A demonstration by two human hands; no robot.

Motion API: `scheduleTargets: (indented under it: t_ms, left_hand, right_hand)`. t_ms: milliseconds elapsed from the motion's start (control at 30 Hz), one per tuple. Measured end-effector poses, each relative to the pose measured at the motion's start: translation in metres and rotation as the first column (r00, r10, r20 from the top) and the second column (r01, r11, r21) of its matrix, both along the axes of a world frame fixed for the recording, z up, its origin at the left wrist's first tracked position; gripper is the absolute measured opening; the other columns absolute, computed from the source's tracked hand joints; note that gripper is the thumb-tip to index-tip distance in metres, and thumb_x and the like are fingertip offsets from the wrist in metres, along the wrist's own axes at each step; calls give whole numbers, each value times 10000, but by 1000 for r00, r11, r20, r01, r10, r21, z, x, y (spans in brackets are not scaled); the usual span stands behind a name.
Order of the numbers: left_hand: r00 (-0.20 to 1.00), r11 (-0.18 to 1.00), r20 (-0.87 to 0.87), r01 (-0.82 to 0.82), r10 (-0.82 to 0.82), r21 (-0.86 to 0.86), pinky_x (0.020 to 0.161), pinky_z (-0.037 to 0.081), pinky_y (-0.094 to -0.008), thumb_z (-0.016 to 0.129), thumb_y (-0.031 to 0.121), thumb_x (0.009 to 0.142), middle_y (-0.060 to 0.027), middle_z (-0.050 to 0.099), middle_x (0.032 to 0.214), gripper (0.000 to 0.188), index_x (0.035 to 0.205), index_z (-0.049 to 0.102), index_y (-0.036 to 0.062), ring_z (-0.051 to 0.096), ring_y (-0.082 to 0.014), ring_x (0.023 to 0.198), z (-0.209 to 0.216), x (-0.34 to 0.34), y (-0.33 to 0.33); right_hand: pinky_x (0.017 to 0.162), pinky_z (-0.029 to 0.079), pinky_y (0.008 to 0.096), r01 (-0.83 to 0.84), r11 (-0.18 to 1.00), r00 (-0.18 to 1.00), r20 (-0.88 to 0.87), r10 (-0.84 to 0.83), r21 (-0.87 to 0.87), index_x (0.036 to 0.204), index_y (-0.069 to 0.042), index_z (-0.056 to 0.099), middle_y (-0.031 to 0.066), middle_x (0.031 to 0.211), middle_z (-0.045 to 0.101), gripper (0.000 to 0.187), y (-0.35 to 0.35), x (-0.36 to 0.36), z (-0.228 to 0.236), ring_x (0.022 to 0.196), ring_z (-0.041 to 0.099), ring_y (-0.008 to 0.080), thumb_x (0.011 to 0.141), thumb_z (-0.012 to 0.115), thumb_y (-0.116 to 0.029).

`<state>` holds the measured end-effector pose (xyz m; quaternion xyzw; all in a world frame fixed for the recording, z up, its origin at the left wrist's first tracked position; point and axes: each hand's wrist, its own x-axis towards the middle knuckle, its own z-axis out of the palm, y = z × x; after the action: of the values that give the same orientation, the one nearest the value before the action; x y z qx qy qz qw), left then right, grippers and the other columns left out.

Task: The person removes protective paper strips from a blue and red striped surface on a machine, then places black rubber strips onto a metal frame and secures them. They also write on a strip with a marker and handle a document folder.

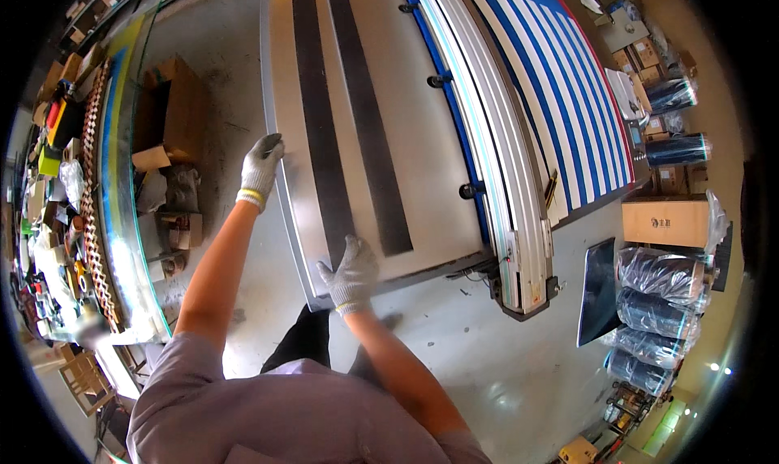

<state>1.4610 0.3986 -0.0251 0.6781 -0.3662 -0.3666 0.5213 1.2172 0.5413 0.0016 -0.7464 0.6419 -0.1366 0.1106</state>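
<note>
Both my hands wear pale knitted gloves. My left hand (261, 170) is at the left edge of a long flat table (434, 160), its fingers curled together; anything between them is hidden. My right hand (351, 276) lies at the table's near end, thumb spread away from the other fingers, over the near end of a dark strip (319, 111). A second dark strip (369, 119) lies to its right, roughly parallel, out of reach of my fingers. Beneath and around the strips the tabletop looks smooth and pale.
A silver rail (479, 99) with black knobs runs along the table's right side. Beyond it is a blue-and-white striped surface (552, 83). An open cardboard box (182, 111) stands left. Plastic-wrapped rolls (657, 314) and a carton (665, 221) sit right. Glass sheets (130, 221) lean left.
</note>
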Motion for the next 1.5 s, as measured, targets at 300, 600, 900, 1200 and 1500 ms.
scheduleTargets:
  t_ms: [300,600,900,1200,1500]
  left_hand:
    - [952,972,269,-186,144,141,698,521,-302,671,195,894,-94,667,840,207,950,617,3,634,-149,738,57,-107,67]
    - [886,988,463,76,-5,-135,699,506,-344,640,379,920,-183,694,801,420,974,686,-35,654,-196,729,106,-384,10]
    - [284,737,690,394,-665,548,816,527,-422,616,411,871,-174,702,975,401,1088,663,77,676,-349,932,119,-675,-149]
    - [420,744,661,54,-622,666,824,535,-416,734,295,793,-187,648,1136,522,1221,561,52,652,-330,1024,2,-704,-209]
    - [633,818,699,-175,-333,547,746,522,-416,704,250,835,-180,668,884,333,1064,612,26,672,-338,870,-2,-720,-194]
  right_hand:
    - [754,455,495,-299,871,942,268,203,390,913,-25,544,180,886,605,222,122,-275,-14,863,578,397,835,627,-215]
    - [594,469,434,262,915,959,20,-281,307,663,-21,517,183,688,575,177,169,-585,-15,636,567,383,810,529,-119]
    - [573,453,492,319,926,931,116,-347,203,712,-52,547,223,688,576,153,132,-788,-26,682,583,441,806,579,-170]
    - [601,450,510,362,912,931,-19,-365,192,724,-59,545,221,712,592,194,-47,-955,6,707,583,442,817,617,-213]
    - [721,486,496,120,911,993,-53,-108,395,821,-22,615,191,811,637,217,-287,-1071,7,817,611,407,822,616,-239]
